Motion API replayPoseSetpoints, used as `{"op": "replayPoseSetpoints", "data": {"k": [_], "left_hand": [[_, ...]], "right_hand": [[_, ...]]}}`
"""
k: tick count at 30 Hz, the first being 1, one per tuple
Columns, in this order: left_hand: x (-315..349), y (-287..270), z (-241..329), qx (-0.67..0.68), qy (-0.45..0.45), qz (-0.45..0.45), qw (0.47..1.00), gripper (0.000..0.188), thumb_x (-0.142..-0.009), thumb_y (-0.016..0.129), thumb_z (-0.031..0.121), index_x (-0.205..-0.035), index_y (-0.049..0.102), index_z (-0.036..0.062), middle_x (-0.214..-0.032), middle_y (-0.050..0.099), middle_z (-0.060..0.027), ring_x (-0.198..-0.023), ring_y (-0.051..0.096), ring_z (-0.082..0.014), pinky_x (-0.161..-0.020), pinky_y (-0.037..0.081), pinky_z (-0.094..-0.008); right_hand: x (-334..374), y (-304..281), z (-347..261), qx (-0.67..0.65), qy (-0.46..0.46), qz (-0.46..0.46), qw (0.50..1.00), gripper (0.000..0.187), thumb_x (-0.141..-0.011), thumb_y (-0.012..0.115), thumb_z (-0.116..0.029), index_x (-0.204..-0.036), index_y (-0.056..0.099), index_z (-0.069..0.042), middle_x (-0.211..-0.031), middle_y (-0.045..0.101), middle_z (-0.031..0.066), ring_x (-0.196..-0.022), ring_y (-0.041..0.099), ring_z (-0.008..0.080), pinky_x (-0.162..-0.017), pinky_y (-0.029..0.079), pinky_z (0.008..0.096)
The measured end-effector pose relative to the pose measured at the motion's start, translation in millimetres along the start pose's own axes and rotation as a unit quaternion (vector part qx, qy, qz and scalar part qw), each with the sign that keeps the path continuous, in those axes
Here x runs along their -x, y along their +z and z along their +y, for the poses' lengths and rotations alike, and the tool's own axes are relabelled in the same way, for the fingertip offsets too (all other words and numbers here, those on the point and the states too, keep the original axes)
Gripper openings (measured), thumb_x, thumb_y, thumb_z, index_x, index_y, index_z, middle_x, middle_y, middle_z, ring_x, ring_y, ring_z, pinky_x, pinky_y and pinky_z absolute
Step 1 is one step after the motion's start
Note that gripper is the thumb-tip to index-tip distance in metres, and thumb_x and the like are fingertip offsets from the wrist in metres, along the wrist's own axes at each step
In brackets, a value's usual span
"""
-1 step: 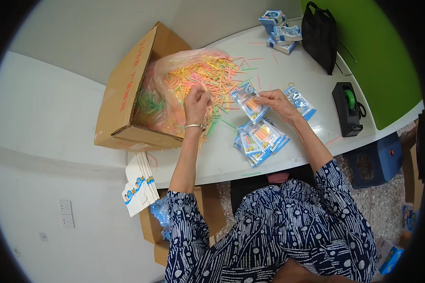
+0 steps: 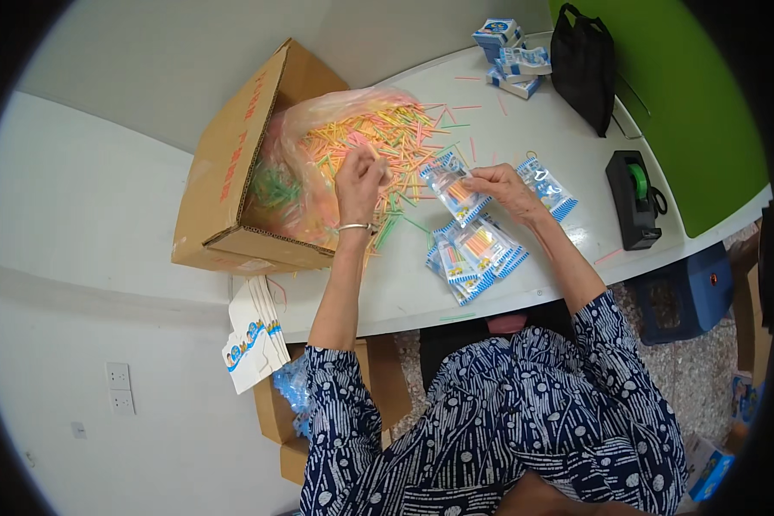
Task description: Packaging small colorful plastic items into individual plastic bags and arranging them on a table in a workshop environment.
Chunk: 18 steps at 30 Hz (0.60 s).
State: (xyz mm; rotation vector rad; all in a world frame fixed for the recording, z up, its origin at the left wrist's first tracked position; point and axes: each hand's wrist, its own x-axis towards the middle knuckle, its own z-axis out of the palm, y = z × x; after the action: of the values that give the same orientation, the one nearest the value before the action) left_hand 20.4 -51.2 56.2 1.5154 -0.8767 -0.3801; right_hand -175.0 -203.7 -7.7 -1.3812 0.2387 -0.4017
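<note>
Over a heap of thin coloured sticks (image 2: 404, 138), pink, yellow, orange and green, is my left hand (image 2: 359, 185). Its fingers are curled together, and what they hold, if anything, I cannot make out. My right hand (image 2: 506, 189) pinches the right edge of a clear packet (image 2: 454, 182) with blue-striped ends; orange-pink sticks show inside. Just below it lies a small pile of similar packets (image 2: 482, 249), filled with sticks. Another packet (image 2: 543, 187) rests on the table right of my right hand. The heap spills from a plastic bag in a tipped cardboard box (image 2: 224, 172).
Small blue-and-white boxes (image 2: 512, 60) are stacked at the back, beside a black bag (image 2: 581, 69). A black tape dispenser (image 2: 632, 202) with green tape stands at the right. Flat white cartons (image 2: 254, 335) hang by the table's left front edge. A blue stool (image 2: 688, 297) is below right.
My left hand's fingers have shifted slightly over the sticks. My right hand and the packet stay in place.
</note>
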Motion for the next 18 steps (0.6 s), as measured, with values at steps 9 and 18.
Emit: {"op": "replayPoseSetpoints", "data": {"k": [9, 18], "left_hand": [[10, 37, 33, 0.021, 0.104, -0.037, 0.994, 0.033, -0.084, 0.060, -0.002, -0.114, 0.047, 0.0015, -0.075, 0.059, -0.0022, -0.071, 0.057, -0.0075, -0.067, 0.048, -0.0216], [25, 48, 10, -0.045, 0.092, -0.081, 0.991, 0.013, -0.089, 0.056, 0.004, -0.097, 0.065, 0.0009, -0.093, 0.062, -0.0035, -0.089, 0.058, -0.0101, -0.078, 0.047, -0.0226]], "right_hand": [[1, 11, 1, 0.031, 0.010, -0.025, 0.999, 0.028, -0.087, 0.061, -0.027, -0.091, 0.069, 0.000, -0.078, 0.064, -0.0009, -0.073, 0.053, 0.0046, -0.068, 0.042, 0.0209], [4, 15, 2, -0.032, 0.027, -0.027, 0.999, 0.030, -0.087, 0.061, -0.024, -0.103, 0.066, 0.001, -0.085, 0.066, 0.0004, -0.075, 0.056, 0.0029, -0.066, 0.044, 0.0182]]}}
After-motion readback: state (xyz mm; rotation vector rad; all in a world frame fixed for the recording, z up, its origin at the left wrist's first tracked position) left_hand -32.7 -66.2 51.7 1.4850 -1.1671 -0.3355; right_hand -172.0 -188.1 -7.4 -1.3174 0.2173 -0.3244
